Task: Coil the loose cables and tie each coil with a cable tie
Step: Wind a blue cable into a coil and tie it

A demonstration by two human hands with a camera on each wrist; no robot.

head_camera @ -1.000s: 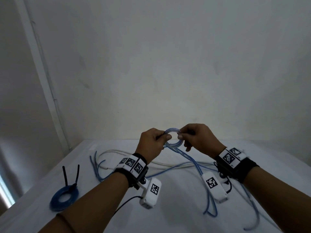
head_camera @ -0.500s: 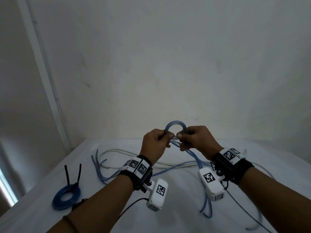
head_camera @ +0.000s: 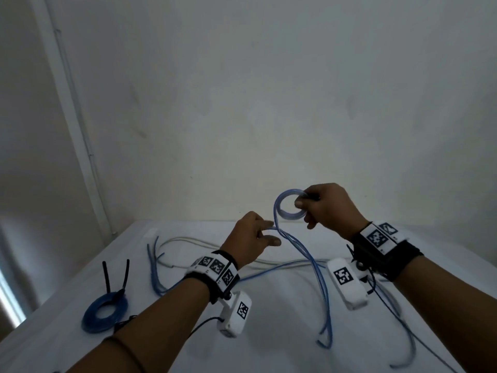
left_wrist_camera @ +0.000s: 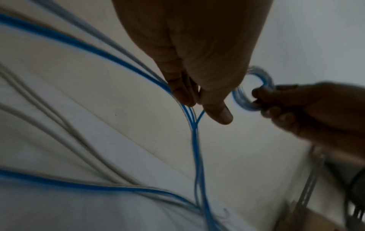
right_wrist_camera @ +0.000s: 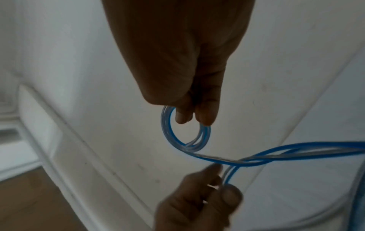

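A small coil of light blue cable [head_camera: 287, 207] [right_wrist_camera: 184, 137] [left_wrist_camera: 250, 92] hangs in the air, pinched at its right side by my right hand [head_camera: 322, 205] [right_wrist_camera: 189, 115]. From the coil the loose blue strands [head_camera: 309, 259] [left_wrist_camera: 195, 140] run down to the white table [head_camera: 269, 332]. My left hand [head_camera: 255, 235] [left_wrist_camera: 199, 100] sits lower and to the left and pinches those strands between thumb and fingers. A finished dark blue coil [head_camera: 106, 310] bound with a black cable tie [head_camera: 115, 277] lies at the table's left.
White cables [head_camera: 188, 242] and more blue cable [head_camera: 158, 267] lie spread across the far and right parts of the table. A wall stands directly behind the table. A white pipe [head_camera: 75, 117] runs down the wall at left.
My hands have separated: the right one lifted the small coil up and rightwards, while the left one dropped lower and slid along the loose strands.
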